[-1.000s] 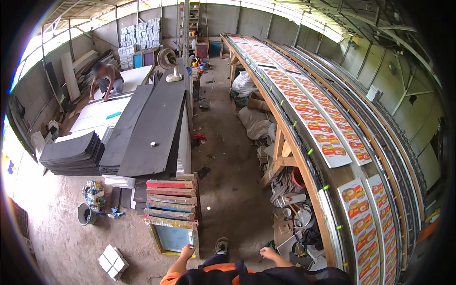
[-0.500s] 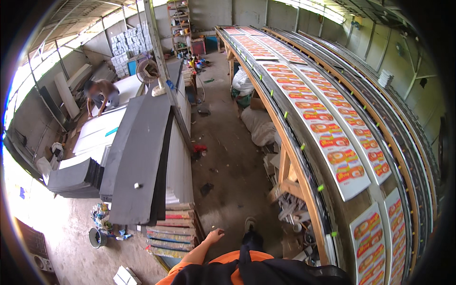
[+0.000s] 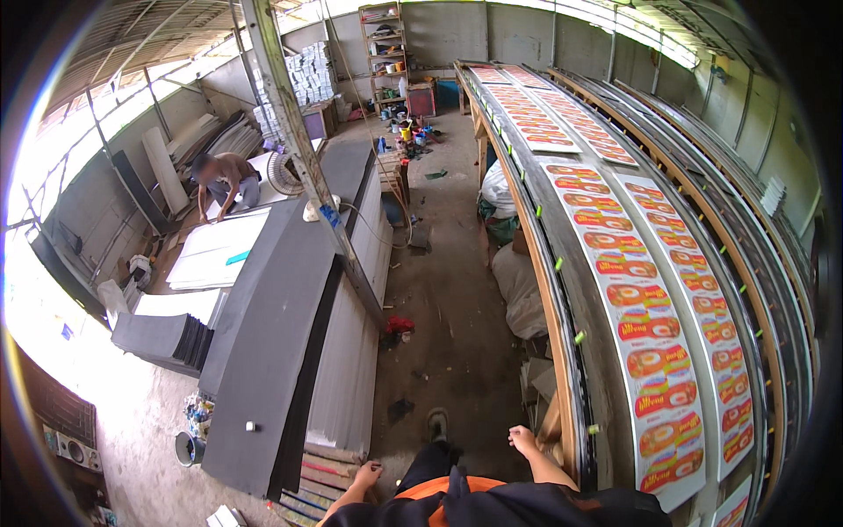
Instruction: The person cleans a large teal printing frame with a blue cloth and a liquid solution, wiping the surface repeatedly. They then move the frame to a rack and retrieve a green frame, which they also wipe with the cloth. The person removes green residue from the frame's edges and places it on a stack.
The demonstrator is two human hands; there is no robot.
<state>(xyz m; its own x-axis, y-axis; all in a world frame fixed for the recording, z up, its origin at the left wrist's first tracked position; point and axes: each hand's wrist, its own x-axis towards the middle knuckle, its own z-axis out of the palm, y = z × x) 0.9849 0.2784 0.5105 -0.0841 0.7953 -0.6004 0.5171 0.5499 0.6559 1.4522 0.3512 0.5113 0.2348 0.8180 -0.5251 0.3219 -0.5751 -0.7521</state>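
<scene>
My left hand (image 3: 368, 475) hangs low, loosely curled, beside the end of a stack of paint-stained wooden frames (image 3: 329, 474). Nothing shows in it. My right hand (image 3: 522, 439) is raised in front of me with fingers folded in, near the wooden edge of a long printing table (image 3: 575, 430); it appears to hold nothing. Printed sheets (image 3: 652, 327) with red, orange and yellow designs lie in rows along that table. To my left, large dark grey sheets (image 3: 285, 338) lie on a tall stack of white sheets (image 3: 338, 378). One shoe (image 3: 437, 423) shows ahead on the floor.
A concrete aisle (image 3: 448, 307) runs between stack and table. A post (image 3: 303, 149) rises beside the stack. White sacks (image 3: 518, 285) bulge from under the table. Another person (image 3: 226, 180) bends over white sheets at left. Pots and a shelf (image 3: 384, 57) stand at the far end.
I have moved forward along the aisle, and the view has swung left. My right hand has come into view. My left hand has drawn back and lower.
</scene>
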